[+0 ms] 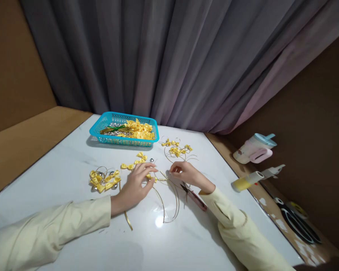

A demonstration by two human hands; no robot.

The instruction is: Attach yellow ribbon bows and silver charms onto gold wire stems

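Note:
My left hand (137, 185) is closed around a small yellow satin bow (148, 177), thumb and fingers on either side of it. From that bow a thin gold cord (162, 179) runs to the right, and loops of it trail down the white tabletop. My right hand (185, 174) pinches the cord with thumb and forefinger; the fingertips are partly hidden. Below my right wrist lies a pair of thread snips (196, 199) with pinkish handles. Several loose yellow bows (127, 166) and a silver bell (151, 160) rest just beyond my left fingers.
A blue basket (124, 142) with yellow bows and silver bells stands at the back. Bow-and-bell loops lie at left (104, 180) and back right (177, 148). Along the right edge are a lidded cup (252, 148), a yellow roll (247, 182) and black scissors (295, 220).

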